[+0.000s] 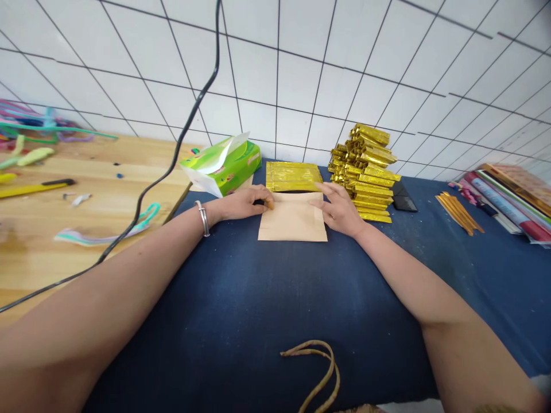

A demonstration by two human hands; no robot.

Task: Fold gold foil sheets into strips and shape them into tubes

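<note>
A tan sheet of paper (293, 225) with a fold across its upper part lies flat on the dark blue cloth. At its upper left edge, my left hand (246, 202) has its thumb and fingers closed on the paper. My right hand (342, 211) rests at the upper right edge with its fingers stretched and apart, some touching the paper. Just behind the sheet lies a flat gold foil piece (294, 175). Right of it, close to my right hand, rises a stack of folded gold foil strips (372, 172).
A green tissue box (235, 163) stands at the back left. A black cable (185, 135) hangs across the left side. The wooden table (142, 149) holds colourful scraps and a yellow cutter (37, 188). A phone (403, 197), orange strips (460, 212), books (512, 201) and a cord (329, 367) lie around.
</note>
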